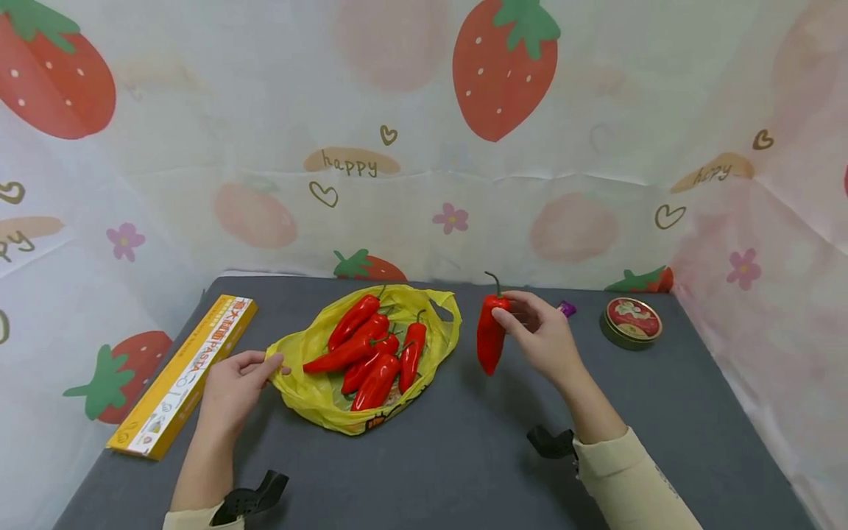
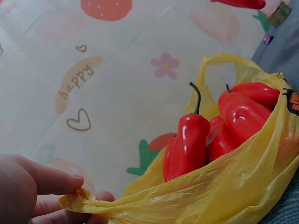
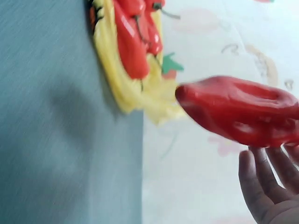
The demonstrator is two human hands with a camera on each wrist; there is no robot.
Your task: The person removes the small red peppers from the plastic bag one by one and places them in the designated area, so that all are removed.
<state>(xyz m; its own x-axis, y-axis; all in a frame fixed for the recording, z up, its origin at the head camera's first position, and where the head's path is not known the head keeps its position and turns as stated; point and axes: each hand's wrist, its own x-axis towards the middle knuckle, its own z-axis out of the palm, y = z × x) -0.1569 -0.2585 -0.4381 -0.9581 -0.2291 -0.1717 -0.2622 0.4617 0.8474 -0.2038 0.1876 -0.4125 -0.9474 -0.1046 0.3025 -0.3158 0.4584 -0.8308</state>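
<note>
A yellow plastic bag (image 1: 298, 390) lies spread on the table with several red peppers (image 1: 376, 381) inside it. My left hand (image 1: 235, 383) pinches the bag's left edge between thumb and fingers; the left wrist view shows the gathered plastic (image 2: 84, 201) in that grip. To the right of the bag, my right hand (image 1: 539, 331) holds one red pepper (image 1: 490, 335) near its top, stem up and tip down, above the table. In the right wrist view this pepper (image 3: 238, 109) appears large beside the fingers (image 3: 254, 186).
On the left lies a long yellow pasta box (image 1: 182, 375). A round tin (image 1: 631, 324) with a red lid stands at the back right, and a small purple wrapped item (image 1: 566, 308) is behind my right hand. A strawberry-print cloth (image 1: 411, 96) hangs behind the grey table (image 1: 430, 478).
</note>
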